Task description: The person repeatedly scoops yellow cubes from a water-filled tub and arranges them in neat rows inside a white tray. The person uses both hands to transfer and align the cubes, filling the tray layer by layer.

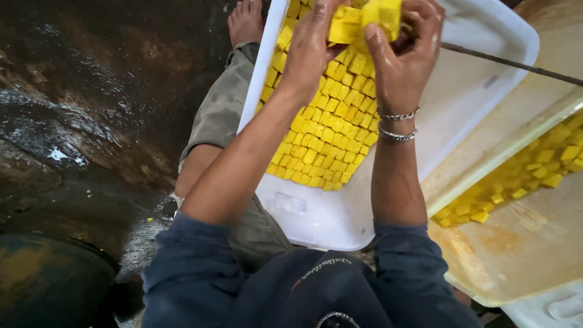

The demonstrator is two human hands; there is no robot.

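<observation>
Left hand (316,45) and right hand (404,48) both clamped on a stack of yellow cubes (364,21). Held above rows of cubes (325,136) in a white tray (461,103). Beside it, a yellowish tray (522,243) with more cubes.

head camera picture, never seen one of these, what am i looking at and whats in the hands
There is no machine here: a camera worn on a person's head looks down at their own two bare hands. A white plastic tray rests tilted across their lap, packed with rows of small yellow cubes. The left hand and the right hand, which has two silver bracelets at the wrist, together hold a clump of the same yellow cubes above the tray. On the right lies a cream tray with more cubes. The floor is dark and wet.
</observation>
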